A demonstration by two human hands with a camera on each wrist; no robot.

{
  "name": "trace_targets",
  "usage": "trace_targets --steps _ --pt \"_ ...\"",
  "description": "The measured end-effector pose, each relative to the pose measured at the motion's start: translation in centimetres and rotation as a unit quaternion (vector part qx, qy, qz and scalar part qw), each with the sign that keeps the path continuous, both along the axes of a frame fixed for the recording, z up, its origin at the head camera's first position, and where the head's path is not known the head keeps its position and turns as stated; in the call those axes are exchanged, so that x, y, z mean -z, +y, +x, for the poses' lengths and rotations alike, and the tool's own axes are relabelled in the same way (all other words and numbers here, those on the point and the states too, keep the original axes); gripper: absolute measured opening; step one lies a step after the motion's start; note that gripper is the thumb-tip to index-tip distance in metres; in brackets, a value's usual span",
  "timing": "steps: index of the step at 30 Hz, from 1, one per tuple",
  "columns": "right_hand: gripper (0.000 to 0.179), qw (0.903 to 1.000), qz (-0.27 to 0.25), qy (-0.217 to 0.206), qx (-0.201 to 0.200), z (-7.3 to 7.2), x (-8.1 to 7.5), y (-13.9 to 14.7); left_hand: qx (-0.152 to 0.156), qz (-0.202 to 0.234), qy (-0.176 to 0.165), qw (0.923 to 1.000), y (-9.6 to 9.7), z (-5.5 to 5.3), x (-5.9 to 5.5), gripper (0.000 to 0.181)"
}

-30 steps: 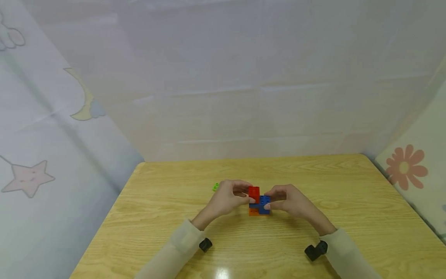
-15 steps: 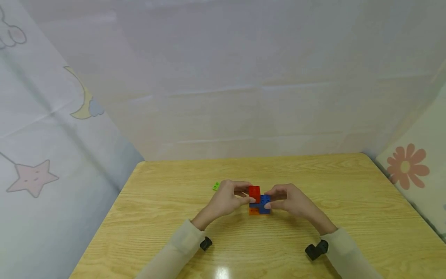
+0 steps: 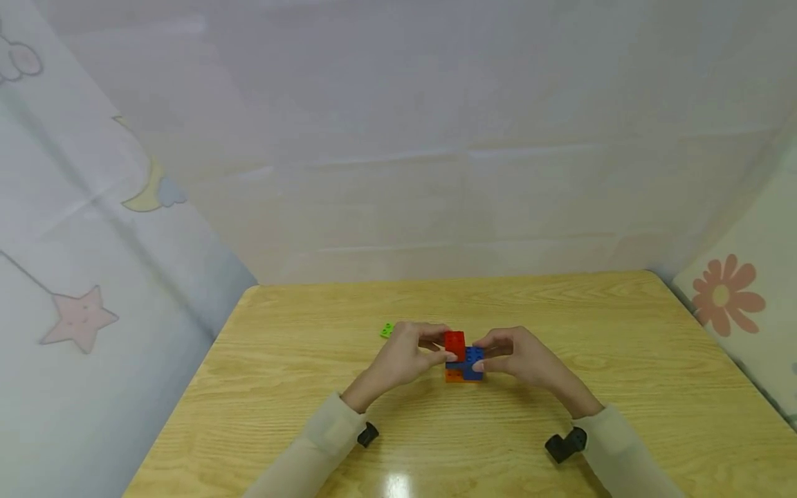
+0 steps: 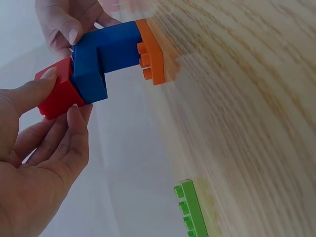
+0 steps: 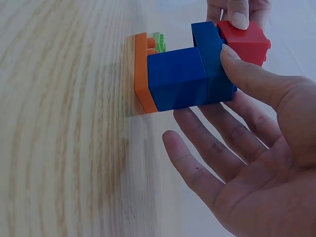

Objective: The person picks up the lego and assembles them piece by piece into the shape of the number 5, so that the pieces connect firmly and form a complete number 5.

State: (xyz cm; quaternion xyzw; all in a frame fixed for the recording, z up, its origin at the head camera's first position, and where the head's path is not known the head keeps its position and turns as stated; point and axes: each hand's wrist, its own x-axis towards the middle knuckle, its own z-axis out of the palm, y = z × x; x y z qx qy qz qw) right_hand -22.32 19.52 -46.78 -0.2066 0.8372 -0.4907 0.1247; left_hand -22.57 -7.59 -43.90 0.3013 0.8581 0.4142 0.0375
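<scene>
Fingers of the left hand (image 3: 405,356) pinch the red block (image 4: 60,89), and those of the right hand (image 3: 526,360) pinch the upper blue block (image 5: 213,64), its other fingers loosely extended. I see desk (image 3: 299,360) stretching wide on both sides, its back edge well beyond the hands, with a green block (image 3: 387,330) just past the left. My stepped stack stands midway across: orange plate (image 5: 141,74) on the desk, lower blue block (image 5: 177,79) at its right, upper blue overhanging left, red on top.
</scene>
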Motion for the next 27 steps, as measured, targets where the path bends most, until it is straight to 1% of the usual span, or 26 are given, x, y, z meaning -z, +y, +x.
trace_targets --steps 6,14,22,27 --pt "0.036 1.0000 -0.002 0.002 -0.001 0.07 -0.27 0.02 0.001 -0.007 0.010 0.9999 0.02 0.04 -0.03 0.046" --pt "0.035 1.0000 -0.008 0.002 -0.003 0.01 -0.13 0.01 0.008 -0.017 0.022 0.9996 -0.07 0.11 -0.23 0.044" --pt "0.035 0.9999 -0.011 0.004 -0.002 0.06 -0.15 0.05 0.020 -0.030 0.045 0.9983 0.10 0.09 -0.08 0.040" --pt "0.035 0.9998 -0.018 -0.003 -0.003 0.14 -0.06 -0.04 0.017 -0.040 0.049 0.9979 0.13 0.16 -0.12 0.040"
